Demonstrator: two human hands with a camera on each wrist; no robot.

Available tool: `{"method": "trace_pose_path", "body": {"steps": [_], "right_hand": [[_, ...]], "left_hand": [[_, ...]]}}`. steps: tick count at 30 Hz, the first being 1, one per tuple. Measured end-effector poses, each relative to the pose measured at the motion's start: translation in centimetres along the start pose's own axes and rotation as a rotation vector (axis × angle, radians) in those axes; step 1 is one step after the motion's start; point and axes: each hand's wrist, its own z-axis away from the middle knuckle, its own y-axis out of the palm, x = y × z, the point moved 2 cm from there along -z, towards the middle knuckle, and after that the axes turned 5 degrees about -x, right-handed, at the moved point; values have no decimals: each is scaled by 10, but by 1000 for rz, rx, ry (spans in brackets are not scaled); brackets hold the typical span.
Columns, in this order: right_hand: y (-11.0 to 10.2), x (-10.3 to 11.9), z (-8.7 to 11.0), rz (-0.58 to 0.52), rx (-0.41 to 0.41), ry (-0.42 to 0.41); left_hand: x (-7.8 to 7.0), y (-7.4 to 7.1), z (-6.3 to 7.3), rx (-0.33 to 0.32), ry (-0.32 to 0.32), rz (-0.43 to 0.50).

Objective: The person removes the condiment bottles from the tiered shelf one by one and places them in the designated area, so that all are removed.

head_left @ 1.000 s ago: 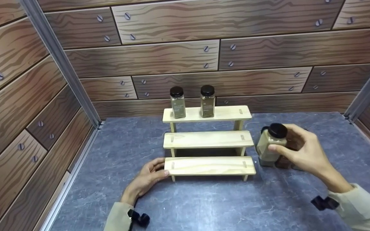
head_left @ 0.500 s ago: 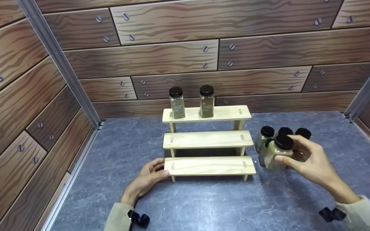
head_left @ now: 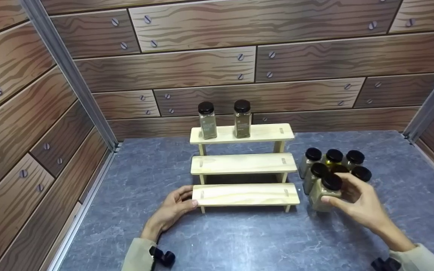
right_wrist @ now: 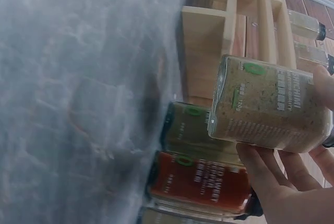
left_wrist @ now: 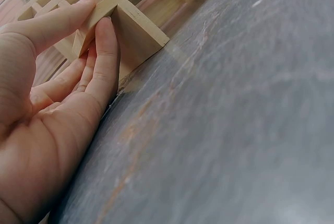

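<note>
My right hand [head_left: 364, 205] grips a square glass spice jar [head_left: 324, 195] with a black cap, thumb on one side and fingers on the other. In the right wrist view this spice jar [right_wrist: 271, 104] shows a greenish-grey filling and a green mark on its label. It is held in front of the other jars. My left hand [head_left: 173, 207] pinches the left end of the lowest step of a three-step wooden rack [head_left: 245, 195], thumb above and fingers below, as the left wrist view shows. Two capped jars, a left jar [head_left: 208, 126] and a right jar [head_left: 242, 125], stand on the top step.
Several black-capped jars stand grouped right of the rack, including a yellow one [head_left: 333, 158] and, in the right wrist view, a red-filled jar [right_wrist: 203, 182]. The grey table [head_left: 239, 241] meets a wood-patterned back wall [head_left: 202, 71] and a left wall [head_left: 13, 158].
My right hand has moved the jar toward me and lower, uncovering more of the grouped jars behind it. My left hand stays on the rack.
</note>
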Motion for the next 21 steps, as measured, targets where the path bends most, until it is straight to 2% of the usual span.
{"method": "trace_pose_path", "body": {"steps": [14, 21], "right_hand": [[12, -28, 7, -83, -18, 9], [14, -34, 7, -106, -7, 18]], "left_hand": [[0, 0, 1, 7, 6, -4], [-2, 0, 2, -3, -2, -9]]}}
